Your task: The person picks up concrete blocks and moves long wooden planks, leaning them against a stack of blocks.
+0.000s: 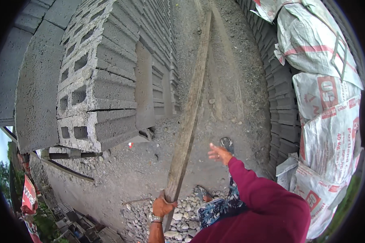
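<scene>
Brown-grey, the plank (192, 109) is gripped near its close end by the left hand (163, 205), pointed toward the far edge of the ground (241, 77), the right hand (220, 154) empty, fingers spread, rightward.

Grey blocks (115, 87) stand stacked on the left. Across a gravel path (249, 77), a darker block row (283, 109) lines the right, white sacks (327, 135) piled beside it. Pebbles (140, 222) lie near; a red banner (28, 196) shows near left.

Outdoor yard (109, 174), stacked concrete blocks (113, 87)
</scene>
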Demonstrator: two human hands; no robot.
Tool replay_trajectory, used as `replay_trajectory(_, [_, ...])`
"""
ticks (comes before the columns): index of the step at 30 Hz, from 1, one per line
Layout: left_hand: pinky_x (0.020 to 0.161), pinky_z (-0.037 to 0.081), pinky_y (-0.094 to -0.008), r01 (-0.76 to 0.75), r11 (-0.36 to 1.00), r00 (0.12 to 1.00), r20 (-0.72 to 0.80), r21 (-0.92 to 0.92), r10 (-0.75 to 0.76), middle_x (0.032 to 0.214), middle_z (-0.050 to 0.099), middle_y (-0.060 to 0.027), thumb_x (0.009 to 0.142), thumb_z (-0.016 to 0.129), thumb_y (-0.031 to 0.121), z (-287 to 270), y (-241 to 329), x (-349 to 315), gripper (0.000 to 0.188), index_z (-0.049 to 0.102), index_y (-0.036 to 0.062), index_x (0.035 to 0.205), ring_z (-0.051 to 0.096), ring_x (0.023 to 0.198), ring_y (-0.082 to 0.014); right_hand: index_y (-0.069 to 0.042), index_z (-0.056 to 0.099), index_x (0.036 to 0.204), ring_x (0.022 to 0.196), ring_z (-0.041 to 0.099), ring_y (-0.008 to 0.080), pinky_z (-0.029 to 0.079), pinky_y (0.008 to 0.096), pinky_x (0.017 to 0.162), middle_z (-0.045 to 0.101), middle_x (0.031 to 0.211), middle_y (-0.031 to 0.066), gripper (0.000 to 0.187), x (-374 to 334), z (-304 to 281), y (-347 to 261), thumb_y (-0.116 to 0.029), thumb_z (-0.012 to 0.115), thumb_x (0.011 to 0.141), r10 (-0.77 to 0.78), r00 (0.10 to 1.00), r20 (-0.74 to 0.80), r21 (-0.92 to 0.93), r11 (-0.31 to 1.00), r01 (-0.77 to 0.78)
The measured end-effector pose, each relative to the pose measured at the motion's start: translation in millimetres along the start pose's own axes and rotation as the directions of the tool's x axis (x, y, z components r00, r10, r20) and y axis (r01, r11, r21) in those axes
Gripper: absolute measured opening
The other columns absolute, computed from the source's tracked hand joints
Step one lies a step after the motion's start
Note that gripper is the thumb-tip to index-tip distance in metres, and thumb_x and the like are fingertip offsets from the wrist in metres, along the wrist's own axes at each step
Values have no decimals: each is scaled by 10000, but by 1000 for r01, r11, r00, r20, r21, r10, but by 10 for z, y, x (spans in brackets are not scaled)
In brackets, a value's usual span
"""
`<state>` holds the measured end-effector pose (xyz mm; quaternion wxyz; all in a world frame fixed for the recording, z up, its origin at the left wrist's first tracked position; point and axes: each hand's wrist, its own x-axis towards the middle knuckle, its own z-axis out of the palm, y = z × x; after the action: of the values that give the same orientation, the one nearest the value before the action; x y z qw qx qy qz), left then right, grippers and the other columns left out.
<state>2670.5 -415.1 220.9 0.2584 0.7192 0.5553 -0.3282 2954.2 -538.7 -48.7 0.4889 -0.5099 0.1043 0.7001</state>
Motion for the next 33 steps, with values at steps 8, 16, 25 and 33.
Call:
replay_trajectory(8, [474,464,-415,228,949,966,-175,219,-192,732,653,-147,726,659,299,1208,-2176,-2717,750,396,175,1418,623,604,-271,-54,145,1505,1175,512,346,340,561,1005,435,1388,221,1135,886,-37,-1754,-729,630,732,-164,980,-111,2,986,165])
replay_trajectory(16, [544,472,-493,429,876,890,-271,221,-367,634,602,-120,801,578,315,1578,-3039,-3957,639,448,167,1410,548,499,-306,-35,597,1207,1026,608,243,460,370,938,647,1134,103,582,1538,732,-661,-410,756,791,-230,929,-291,-68,973,219])
replay_trajectory(25, [1047,312,-524,494,868,847,-194,-55,-494,1102,661,-61,496,753,162,2145,-5448,-4610,675,615,257,1150,605,1056,-258,-9,534,1272,1103,568,279,427,415,987,588,1235,106,617,-232,1945,842,-396,716,828,-310,940,-142,29,948,317])
replay_trajectory(33, [1089,255,-555,381,914,728,-565,-138,-389,1193,613,-103,508,706,66,1835,-7387,-4067,706,606,225,1189,551,1151,-283,-51,513,1305,1172,519,256,379,406,1030,560,1288,69,575,-1482,3088,961,-401,667,875,-588,806,-68,185,786,589])
